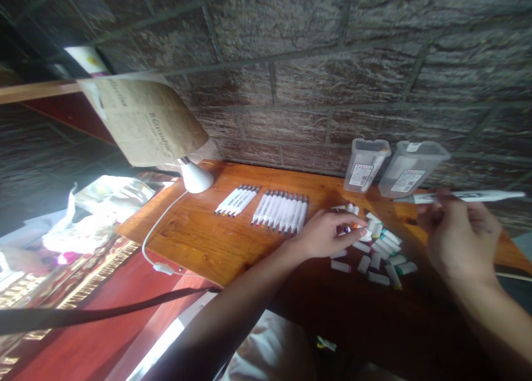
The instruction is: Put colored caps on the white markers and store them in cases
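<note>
Toward the right end of the wooden table [199,231], your right hand [461,231] pinches a white marker [486,195] between thumb and fingers, raised near the rear edge, dark tapered tip pointing left. That tip looks uncapped; a bit blurred, so treat it as live ink and keep it off your left hand [332,234] and the wood.

Your left hand is at the loose caps [375,260], right of the table's middle, thumb and forefinger bent over the near-left side of the pile. Can't tell whether they pinch a cap or just touch; the fingertips hide it. Check the coloured ends before choosing, since several caps look alike. Best to take one by its sides, open end clear of your fingers, and lift straight up so neighbours don't roll toward the front edge.

Hold the marker steady, in line with whatever cap meets it. Mind your left forearm: it passes close to the longer marker row [286,209]; shorter row [236,201] lies left of that, toward the lamp [197,177] by the rear-left corner. Two clear plastic boxes [368,156] stand at the rear edge, behind the pile; don't knock them.
</note>
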A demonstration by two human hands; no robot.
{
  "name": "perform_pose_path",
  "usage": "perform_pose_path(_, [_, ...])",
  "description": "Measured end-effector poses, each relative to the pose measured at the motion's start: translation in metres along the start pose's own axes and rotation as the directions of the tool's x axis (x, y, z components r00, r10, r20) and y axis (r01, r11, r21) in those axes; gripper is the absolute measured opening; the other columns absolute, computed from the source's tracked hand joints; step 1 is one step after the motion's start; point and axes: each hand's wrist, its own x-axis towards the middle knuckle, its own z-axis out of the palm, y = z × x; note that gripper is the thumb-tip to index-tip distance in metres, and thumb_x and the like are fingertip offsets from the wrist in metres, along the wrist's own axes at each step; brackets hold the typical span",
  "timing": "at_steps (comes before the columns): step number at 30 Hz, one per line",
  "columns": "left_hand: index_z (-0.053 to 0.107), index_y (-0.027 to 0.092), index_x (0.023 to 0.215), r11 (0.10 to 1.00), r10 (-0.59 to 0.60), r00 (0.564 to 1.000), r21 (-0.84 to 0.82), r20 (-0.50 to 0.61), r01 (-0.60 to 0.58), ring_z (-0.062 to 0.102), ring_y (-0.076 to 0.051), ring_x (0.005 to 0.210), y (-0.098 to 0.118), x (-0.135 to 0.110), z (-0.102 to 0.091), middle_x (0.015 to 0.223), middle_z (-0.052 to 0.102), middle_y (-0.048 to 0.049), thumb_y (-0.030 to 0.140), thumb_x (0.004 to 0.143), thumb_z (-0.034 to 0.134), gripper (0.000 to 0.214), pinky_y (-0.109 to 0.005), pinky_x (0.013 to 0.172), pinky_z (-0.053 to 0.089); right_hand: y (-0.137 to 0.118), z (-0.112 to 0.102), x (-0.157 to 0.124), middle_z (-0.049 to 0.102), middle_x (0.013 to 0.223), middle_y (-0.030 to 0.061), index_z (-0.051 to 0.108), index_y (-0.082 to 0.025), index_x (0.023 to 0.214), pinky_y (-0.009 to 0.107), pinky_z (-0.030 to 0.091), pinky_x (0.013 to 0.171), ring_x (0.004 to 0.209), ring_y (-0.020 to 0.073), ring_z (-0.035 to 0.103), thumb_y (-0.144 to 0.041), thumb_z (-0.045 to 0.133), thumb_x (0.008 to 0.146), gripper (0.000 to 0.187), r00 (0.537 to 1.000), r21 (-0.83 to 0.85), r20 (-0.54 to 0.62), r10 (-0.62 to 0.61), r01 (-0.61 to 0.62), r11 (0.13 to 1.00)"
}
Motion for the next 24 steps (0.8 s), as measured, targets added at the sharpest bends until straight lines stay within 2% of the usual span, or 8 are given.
perform_pose_path(5, [0.074,0.019,0.113,0.959,-0.053,0.998,0.278,-0.041,0.062,0.068,-0.019,0.076,0.003,-0.001,-0.001,0.097,0.077,-0.0080,0.041,0.094,0.055,0.035,-0.028,0.074,0.050,-0.001,0.001,-0.001,0.053,0.050,-0.0015,0.060,-0.021,0.058,0.027,0.025,0.040,0.042,0.0098,0.046,-0.031,0.084,0.063,0.027,1.000,0.001,-0.016,0.018,-0.018,1.000])
perform_pose_path(11, [0.072,0.025,0.112,0.862,-0.045,0.998,0.502,-0.050,0.065,0.068,-0.023,0.103,-0.002,0.000,0.000,0.111,0.075,-0.0051,0.030,0.093,0.054,0.027,-0.032,0.092,0.052,0.001,-0.001,-0.001,0.052,0.049,-0.0059,0.060,-0.019,0.061,0.023,0.025,0.037,0.040,0.0068,0.042,-0.031,0.080,0.065,0.024,0.999,-0.004,0.049,0.013,-0.013,1.000])
perform_pose_path(18, [0.072,0.026,0.111,0.818,-0.002,1.000,0.575,0.002,0.001,0.067,-0.021,0.104,-0.007,0.000,0.001,0.110,0.075,-0.0032,0.027,0.093,0.054,0.026,-0.033,0.096,0.052,0.000,0.000,-0.004,0.054,0.051,-0.0058,0.059,-0.018,0.063,0.022,0.027,0.038,0.041,0.0069,0.043,-0.035,0.080,0.066,0.028,0.998,-0.039,0.064,-0.002,0.004,0.999])
perform_pose_path(24, [0.075,0.024,0.103,0.786,-0.036,0.999,0.618,0.037,0.006,0.067,-0.025,0.102,-0.008,0.000,0.002,0.100,0.075,-0.0058,0.029,0.093,0.054,0.024,-0.035,0.091,0.053,-0.001,0.001,-0.003,0.054,0.050,-0.0052,0.059,-0.020,0.064,0.024,0.027,0.039,0.042,0.0088,0.045,-0.028,0.074,0.068,0.017,0.999,-0.034,0.046,-0.001,0.003,0.999])
